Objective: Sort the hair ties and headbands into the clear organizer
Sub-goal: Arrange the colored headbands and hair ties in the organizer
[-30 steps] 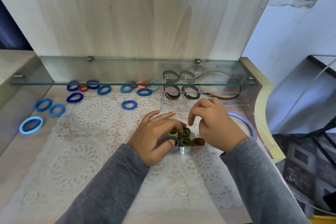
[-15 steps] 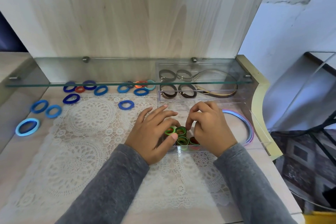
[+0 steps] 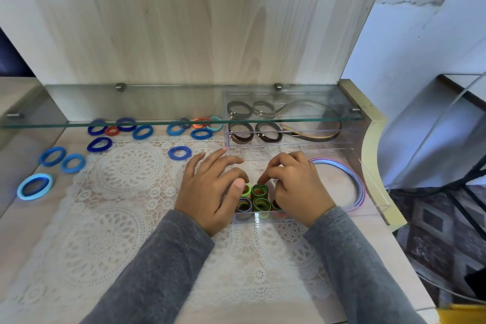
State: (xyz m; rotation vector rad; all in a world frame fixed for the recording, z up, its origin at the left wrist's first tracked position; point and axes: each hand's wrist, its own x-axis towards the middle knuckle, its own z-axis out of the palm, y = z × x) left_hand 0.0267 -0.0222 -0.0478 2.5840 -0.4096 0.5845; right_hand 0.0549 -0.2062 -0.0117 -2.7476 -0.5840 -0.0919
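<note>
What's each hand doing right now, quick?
Left hand: pinching a green hair tie.
Right hand: fingers curled; whether it holds anything cannot be told.

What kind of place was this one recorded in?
Probably a home dressing table or vanity nook: a wooden desk with a glass shelf, a lace mat, and loose hair ties beside a clear organizer.

The left hand [image 3: 210, 192] now presses its thumb against the bright green elastic hair tie [image 3: 247, 190] at lower centre of the frame. A second ago the thumb lay lower, over the blue-rimmed elastic hair tie [image 3: 244, 206], which is now uncovered. The right hand [image 3: 297, 187] sits further left than before. Its curled fingertips [image 3: 263, 178], earlier clear of the ties, now meet the rim of the dark green elastic hair tie [image 3: 259, 190]. Its palm now hides most of the red-orange elastic hair tie [image 3: 276, 205] in the clear plastic organizer [image 3: 263, 219].
</note>
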